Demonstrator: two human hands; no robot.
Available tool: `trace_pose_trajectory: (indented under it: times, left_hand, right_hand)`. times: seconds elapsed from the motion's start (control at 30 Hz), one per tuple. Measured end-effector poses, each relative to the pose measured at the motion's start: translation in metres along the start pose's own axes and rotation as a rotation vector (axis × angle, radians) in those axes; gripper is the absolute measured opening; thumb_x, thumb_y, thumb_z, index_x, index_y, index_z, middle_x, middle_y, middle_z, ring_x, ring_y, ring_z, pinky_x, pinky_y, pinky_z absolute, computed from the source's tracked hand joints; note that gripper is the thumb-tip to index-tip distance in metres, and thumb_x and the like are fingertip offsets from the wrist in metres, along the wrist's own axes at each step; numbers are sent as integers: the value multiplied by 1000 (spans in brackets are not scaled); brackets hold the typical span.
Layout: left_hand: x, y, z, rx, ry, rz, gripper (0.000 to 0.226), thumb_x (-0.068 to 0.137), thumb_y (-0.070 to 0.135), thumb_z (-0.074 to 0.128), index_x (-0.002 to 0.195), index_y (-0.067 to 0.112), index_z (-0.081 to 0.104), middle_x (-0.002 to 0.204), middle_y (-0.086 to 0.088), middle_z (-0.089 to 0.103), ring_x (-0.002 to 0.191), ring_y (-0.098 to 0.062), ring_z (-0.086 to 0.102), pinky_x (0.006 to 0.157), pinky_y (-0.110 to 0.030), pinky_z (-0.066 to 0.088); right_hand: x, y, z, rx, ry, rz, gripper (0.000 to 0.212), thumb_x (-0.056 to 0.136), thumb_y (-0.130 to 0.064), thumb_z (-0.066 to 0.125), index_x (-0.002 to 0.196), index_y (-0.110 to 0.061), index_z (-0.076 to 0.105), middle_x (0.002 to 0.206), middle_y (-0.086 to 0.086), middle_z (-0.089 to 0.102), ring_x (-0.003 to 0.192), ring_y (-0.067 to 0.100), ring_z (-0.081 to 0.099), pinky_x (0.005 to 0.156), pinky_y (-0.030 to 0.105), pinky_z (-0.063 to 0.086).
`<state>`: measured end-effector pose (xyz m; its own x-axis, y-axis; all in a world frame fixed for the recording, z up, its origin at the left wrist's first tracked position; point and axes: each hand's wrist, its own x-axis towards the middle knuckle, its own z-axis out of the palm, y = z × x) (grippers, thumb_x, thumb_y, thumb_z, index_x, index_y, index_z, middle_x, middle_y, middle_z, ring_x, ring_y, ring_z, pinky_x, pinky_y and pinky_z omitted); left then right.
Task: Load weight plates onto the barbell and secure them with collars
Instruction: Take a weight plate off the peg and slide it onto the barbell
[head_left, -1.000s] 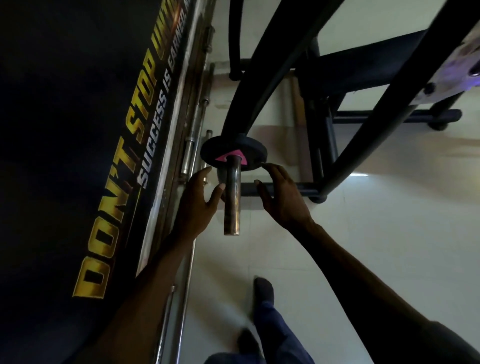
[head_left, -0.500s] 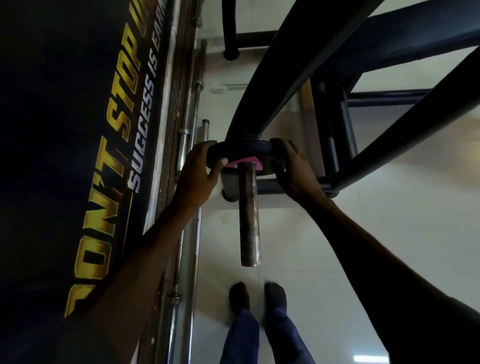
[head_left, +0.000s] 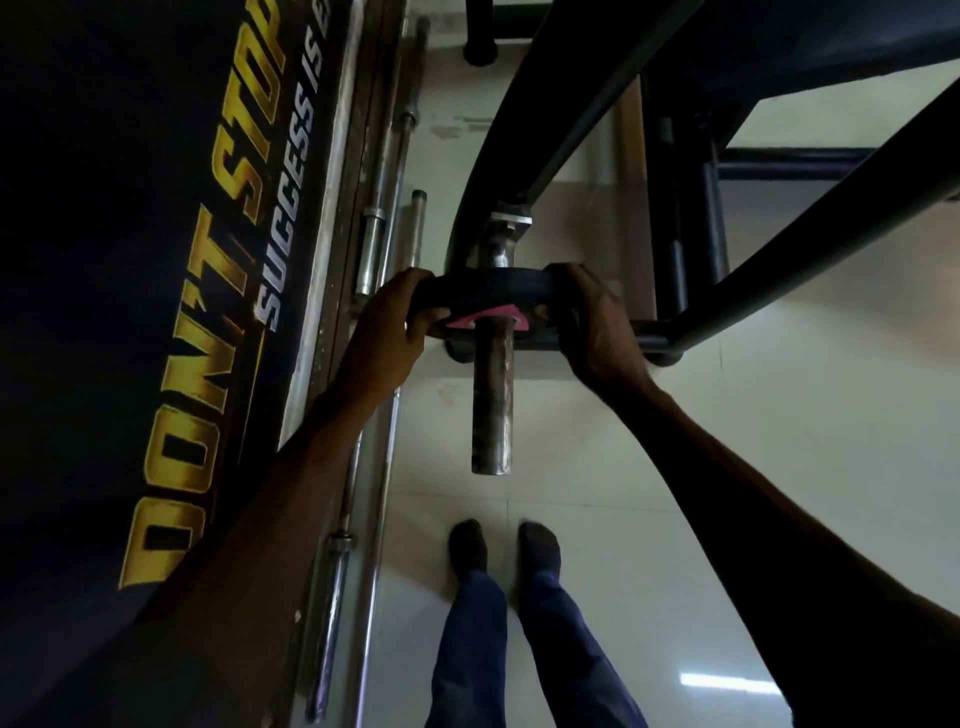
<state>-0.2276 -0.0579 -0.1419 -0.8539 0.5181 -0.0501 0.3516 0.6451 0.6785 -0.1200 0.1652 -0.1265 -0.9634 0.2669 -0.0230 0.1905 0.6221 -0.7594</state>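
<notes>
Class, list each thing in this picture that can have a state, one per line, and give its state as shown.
Weight plate: threaded on the sleeve, gripped at both edges.
Barbell sleeve: bare end sticks out toward the camera, no collar visible on it.
Left hand: fingers curled round the plate's left edge.
Right hand: fingers curled round the plate's right edge.
Spare bars: lying along the wall, unloaded.

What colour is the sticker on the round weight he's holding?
Pink, on the black weight plate, around the barbell sleeve. It shows best in the head view.
</notes>
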Motion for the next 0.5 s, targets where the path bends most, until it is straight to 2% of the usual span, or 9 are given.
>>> trace_pose_trajectory:
  times: [0.17,0.33,0.5]
  left_hand:
    - [-72,6,8,-26,0,-60,33,100,6,63,132,1,58,129,-16,65,124,-29,62,100,-30,49]
    - [-116,6,16,26,8,-63,40,100,3,62,138,-1,54,133,-18,63,128,-31,60,105,-39,52]
    - [-144,1,23,19,28,-53,38,101,6,62,137,-2,55,132,-20,63,125,-34,61,103,-38,51]
  right_hand:
    - [-59,4,15,-16,7,-29,32,95,-2,60,127,-7,60,120,8,61,108,25,59,88,41,55]
    - [-98,6,26,-7,39,-23,36,92,5,61,126,-7,62,120,9,61,108,30,59,83,49,55]
    - [-127,4,32,11,43,-31,37,92,5,60,126,-7,61,123,9,61,110,28,59,84,48,57]
